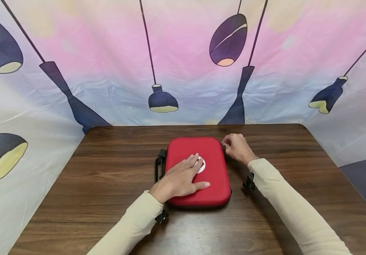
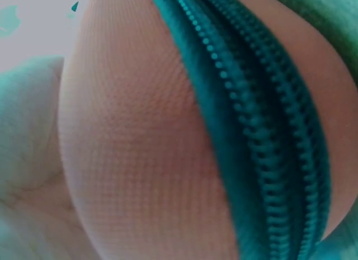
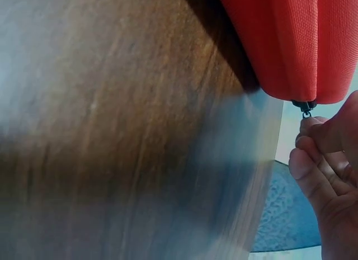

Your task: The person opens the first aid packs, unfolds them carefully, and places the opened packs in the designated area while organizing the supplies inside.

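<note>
A red zippered case (image 1: pixel 183 148) lies flat on the wooden table, with a round white badge (image 1: pixel 202 165) on its lid. My left hand (image 1: pixel 181 179) rests on the lid with fingers spread, partly over the badge. At the far right corner of the case, the thumb and fingers of my right hand (image 1: pixel 237 147) pinch the zipper pull, whose small black slider (image 3: pixel 305 105) shows in the right wrist view. Two rows of zipper teeth (image 2: pixel 263 154) run along the case's side close up in the left wrist view, where the colours are off.
A black carry handle (image 1: pixel 159 164) sticks out from the left side of the case. The brown wooden table (image 1: pixel 112 177) reaches back to a hanging cloth (image 1: pixel 116 71) printed with lamps. Dark bands sit on both wrists.
</note>
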`<state>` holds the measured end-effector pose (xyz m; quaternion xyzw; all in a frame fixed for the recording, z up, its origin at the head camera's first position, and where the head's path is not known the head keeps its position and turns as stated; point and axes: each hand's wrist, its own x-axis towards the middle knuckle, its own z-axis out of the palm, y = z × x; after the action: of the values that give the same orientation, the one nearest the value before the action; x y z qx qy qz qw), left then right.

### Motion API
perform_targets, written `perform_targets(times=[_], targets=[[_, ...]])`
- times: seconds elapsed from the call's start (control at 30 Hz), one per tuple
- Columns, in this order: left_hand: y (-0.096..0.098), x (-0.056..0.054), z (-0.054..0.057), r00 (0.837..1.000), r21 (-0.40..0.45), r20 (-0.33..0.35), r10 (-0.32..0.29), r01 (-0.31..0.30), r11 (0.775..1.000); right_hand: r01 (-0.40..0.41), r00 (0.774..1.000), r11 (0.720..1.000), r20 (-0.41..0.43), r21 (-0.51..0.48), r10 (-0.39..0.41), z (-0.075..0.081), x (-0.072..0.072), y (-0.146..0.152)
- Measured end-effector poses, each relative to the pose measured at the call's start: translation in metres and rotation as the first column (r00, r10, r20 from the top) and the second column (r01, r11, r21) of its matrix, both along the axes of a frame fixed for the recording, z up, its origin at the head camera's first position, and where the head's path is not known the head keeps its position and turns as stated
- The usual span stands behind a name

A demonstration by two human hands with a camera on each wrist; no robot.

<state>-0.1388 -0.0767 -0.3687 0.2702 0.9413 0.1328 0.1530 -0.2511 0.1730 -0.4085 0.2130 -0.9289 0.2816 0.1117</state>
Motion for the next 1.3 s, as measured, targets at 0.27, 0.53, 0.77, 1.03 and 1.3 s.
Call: perform_targets(times=[0.27,0.53,0.77,1.03,1.3], targets=[[0.003,-0.008,0.000,1.000,-0.022,-0.027,-0.002,0.001,1.000,0.005,1.000,1.000,0.025,0.013,-0.005,-0.001,0.004,0.007],[-0.001,-0.011,-0.001,1.000,0.015,-0.020,0.002,-0.002,1.000,0.020,0.999,1.000,0.028,-0.017,-0.020,-0.006,0.010,0.006],[-0.019,0.002,0.006,0.997,0.164,-0.019,0.071,-0.067,0.984,0.024,0.996,0.998,0.083,-0.051,-0.020,-0.003,0.024,0.004],[-0.057,0.046,0.007,0.976,0.255,-0.076,0.206,-0.181,0.950,0.018,0.996,0.997,0.090,-0.077,-0.011,0.002,0.047,-0.003],[-0.081,0.077,-0.006,0.930,0.294,-0.097,0.354,-0.313,0.903,0.017,0.984,0.991,0.180,-0.129,0.007,0.009,0.074,-0.001]])
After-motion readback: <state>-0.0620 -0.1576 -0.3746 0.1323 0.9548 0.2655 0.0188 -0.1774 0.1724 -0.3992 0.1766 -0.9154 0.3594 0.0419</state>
